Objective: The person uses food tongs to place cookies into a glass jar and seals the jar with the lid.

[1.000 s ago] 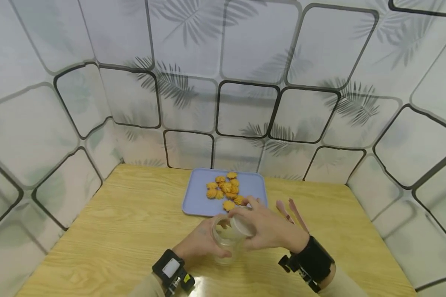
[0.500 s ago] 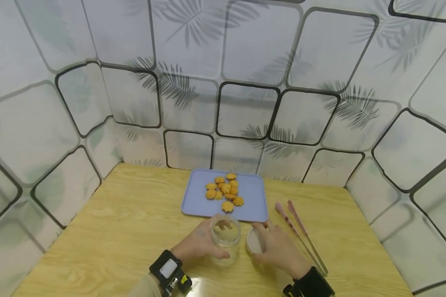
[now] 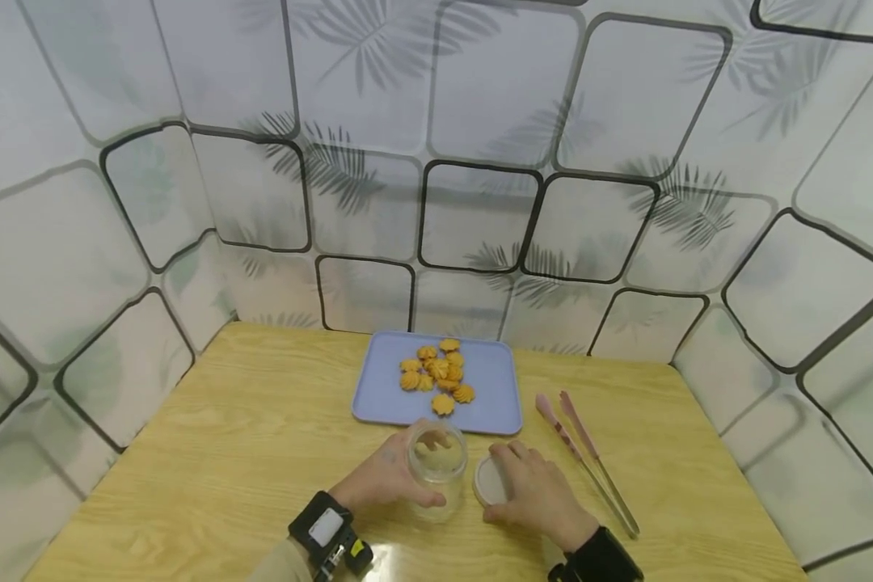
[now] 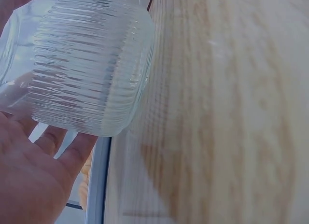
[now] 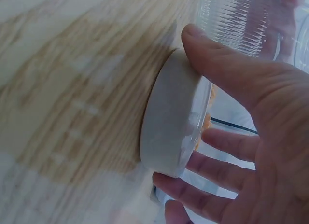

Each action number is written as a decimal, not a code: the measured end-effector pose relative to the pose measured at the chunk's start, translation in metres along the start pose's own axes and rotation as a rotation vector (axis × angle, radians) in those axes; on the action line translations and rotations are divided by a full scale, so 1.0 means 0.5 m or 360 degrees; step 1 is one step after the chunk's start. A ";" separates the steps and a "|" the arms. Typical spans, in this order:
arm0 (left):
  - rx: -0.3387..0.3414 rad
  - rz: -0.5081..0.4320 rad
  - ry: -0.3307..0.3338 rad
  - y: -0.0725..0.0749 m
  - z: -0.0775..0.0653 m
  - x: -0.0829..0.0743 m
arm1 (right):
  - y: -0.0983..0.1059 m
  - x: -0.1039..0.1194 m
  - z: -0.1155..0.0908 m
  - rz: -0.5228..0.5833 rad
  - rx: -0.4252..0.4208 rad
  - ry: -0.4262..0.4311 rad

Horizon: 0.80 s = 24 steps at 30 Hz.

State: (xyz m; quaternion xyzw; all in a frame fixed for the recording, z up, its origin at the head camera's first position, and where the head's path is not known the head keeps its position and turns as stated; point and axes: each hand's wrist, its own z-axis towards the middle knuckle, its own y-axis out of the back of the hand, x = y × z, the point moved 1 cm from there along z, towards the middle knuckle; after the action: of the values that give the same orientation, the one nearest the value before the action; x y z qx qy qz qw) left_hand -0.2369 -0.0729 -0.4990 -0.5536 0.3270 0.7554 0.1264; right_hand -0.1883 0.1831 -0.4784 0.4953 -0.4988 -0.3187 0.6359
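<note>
My left hand point(image 3: 396, 473) holds a clear glass jar point(image 3: 440, 469) round its side, the open mouth facing up. Ribbed glass point(image 4: 82, 64) shows in the left wrist view, its base right at the tabletop. Nothing shows inside the jar. To the right of it, a pale round lid point(image 3: 491, 482) lies flat on the table. My right hand point(image 3: 538, 493) grips the lid by its rim, thumb on the near side and fingers on the far side. In the right wrist view the lid point(image 5: 169, 113) stands between thumb and fingertips.
Behind the jar, a blue-lilac tray point(image 3: 381, 396) bears several golden cookies point(image 3: 440, 372). Pink-handled metal tongs point(image 3: 589, 461) lie right of my right hand. The wooden table point(image 3: 262, 420) is enclosed by patterned curtains point(image 3: 480, 218).
My right hand has brought the lid from the jar's mouth down onto the table at its right, uncovering the mouth and the tongs. My left hand keeps its hold on the jar.
</note>
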 end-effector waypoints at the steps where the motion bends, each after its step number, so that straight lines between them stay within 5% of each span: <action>1: 0.0000 -0.0006 0.0004 0.000 0.001 0.000 | 0.002 -0.001 0.000 0.0014 0.0001 -0.0019; 7: 0.0030 -0.0089 0.0045 0.002 0.001 0.000 | 0.031 -0.035 -0.006 0.0100 -0.0156 -0.0120; 12: 0.0034 -0.0111 0.0057 0.002 -0.006 0.003 | 0.074 -0.116 -0.029 -0.0051 -0.0395 -0.0265; 16: 0.0029 -0.0089 0.0057 0.003 -0.008 0.006 | 0.085 -0.177 -0.041 -0.0175 -0.0280 -0.0506; 24: 0.0008 -0.0002 0.0054 0.006 -0.001 0.009 | 0.067 -0.214 -0.041 -0.0090 -0.0096 -0.0601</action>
State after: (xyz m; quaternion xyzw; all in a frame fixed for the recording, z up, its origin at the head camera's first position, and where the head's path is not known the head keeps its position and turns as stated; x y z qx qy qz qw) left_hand -0.2398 -0.0760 -0.5020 -0.5662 0.3306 0.7451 0.1227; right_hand -0.2036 0.2957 -0.4811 0.4212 -0.5853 -0.4385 0.5363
